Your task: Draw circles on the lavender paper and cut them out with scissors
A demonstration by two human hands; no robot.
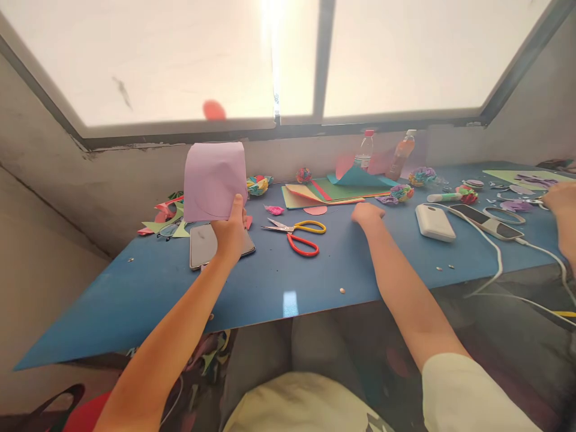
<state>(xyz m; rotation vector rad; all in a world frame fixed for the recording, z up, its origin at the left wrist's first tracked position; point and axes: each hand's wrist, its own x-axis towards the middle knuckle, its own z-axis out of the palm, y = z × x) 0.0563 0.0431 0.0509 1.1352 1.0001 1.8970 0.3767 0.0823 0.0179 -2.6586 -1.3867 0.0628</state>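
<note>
Upright in my left hand (231, 225) is a sheet of purple paper (215, 180), bent over at its top, with a curved line drawn on its lower part. My thumb presses the lower right edge. Behind that wrist a tablet or phone (203, 247) lies on the table. My right hand (368, 213) is closed low over the table, by the near edge of a stack of coloured paper (348, 191); what its fingers hold, if anything, is hidden. Between the hands lie scissors (292, 228) with one yellow and one red handle, blades apart. A pink paper circle (315, 210) is beside the stack.
Paper scraps (168, 219) pile up at the left. Several paper flowers (402, 192) and two bottles (366, 150) stand along the wall. A white power bank (434, 223), a cabled phone (483, 222) and a glue stick (444, 197) lie right. Another person's hand (562, 201) is at the far right.
</note>
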